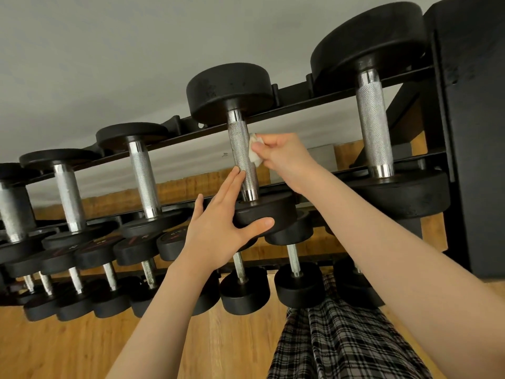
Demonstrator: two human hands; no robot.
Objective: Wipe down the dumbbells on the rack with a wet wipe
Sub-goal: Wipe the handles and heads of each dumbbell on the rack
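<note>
Closest to me is the plaid fabric (341, 337) at the bottom, over the wood floor (68, 346), and that's what I'm worried about, since anything that rolls off the rack (300, 101) would likely drop right there. Moving up, my left hand (218, 228) is flat against the near head of the dumbbell (243, 160) I'm working on: its fingers (232, 181) are straight and together, tips touching the knurled handle, thumb hooked under the black head. That's a brace, not a real hold, so if I scrub hard sideways I think the weight could shift on its rails. My right hand (284, 154) is just past it, fingers bunched and pinching the wet wipe (254, 151), which is pressed to the right side of the handle about midway up. The wipe is a small wad, so it looks easy to snag on the knurling and tear, or to miss the handle's far side. A damp chrome handle also gets slick, I'd guess. Farther along the top tier, the bigger dumbbell (374, 124) on the right and the smaller ones (142, 170) to the left sit close, so knuckles could bang into them.
</note>
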